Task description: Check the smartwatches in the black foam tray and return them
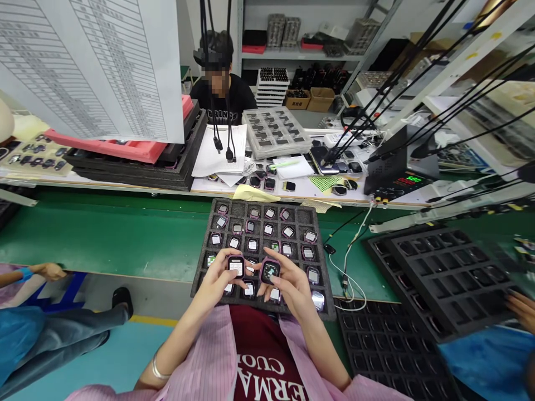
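A smartwatch case point(236, 267) with a lit white screen is between the fingers and thumb of my left hand point(219, 278). My right hand point(290, 281) grips another smartwatch point(271, 271), whose dark screen shows a watch face; my thumb lies at its lower edge. Both watches are held above a dark foam tray point(208, 223) of square compartments. Several more watches sit in it, many with lit screens, such as the watch point(252, 244) near the middle. My hands hide part of the tray's near rows.
Black trays point(451, 262) stand at the right, where a co-worker's hand point(522, 309) touches one. Cables point(351, 284) lie beside my tray. A power supply point(397, 172) stands on the shelf ahead. Another person point(242, 92) sits beyond; a co-worker's arm point(45, 272) is at left.
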A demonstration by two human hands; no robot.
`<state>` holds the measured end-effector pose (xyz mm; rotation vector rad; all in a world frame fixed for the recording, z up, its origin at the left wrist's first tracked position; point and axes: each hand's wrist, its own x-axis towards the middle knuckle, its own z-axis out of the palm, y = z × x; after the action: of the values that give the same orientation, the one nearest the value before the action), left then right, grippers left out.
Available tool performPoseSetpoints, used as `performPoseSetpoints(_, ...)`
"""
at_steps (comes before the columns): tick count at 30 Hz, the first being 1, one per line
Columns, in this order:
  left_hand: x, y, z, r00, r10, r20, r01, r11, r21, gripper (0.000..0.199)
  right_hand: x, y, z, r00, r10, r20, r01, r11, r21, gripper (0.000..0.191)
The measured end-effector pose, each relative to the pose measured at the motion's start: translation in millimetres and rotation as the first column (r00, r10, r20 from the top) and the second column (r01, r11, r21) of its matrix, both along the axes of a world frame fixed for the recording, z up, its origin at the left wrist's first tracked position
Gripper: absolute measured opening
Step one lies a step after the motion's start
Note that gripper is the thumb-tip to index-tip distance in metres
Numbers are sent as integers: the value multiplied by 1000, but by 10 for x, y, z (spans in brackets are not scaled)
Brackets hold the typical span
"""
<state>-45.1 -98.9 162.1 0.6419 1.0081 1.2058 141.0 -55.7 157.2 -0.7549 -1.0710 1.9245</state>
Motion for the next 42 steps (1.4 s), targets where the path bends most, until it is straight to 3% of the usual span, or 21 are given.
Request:
performPoseSetpoints(12,0,-6,-12,1000,-1,10,1,1000,-8,29,6,24,-26,999,32,-32,-33,999,-23,51)
performPoseSetpoints(18,8,-3,-18,1000,-5,24,5,1000,-9,28,31,35,-82,995,62,-85,-67,996,-64,35)
performPoseSetpoints(27,42,0,0,999,33,20,-32,999,-12,29,37,32,-71,992,90,-87,-100,989,-113,47)
performPoseSetpoints(42,32,2,-12,1000,12,13,-12,1000,0,28,46,29,-92,976,83,-201,-107,988,-109,39)
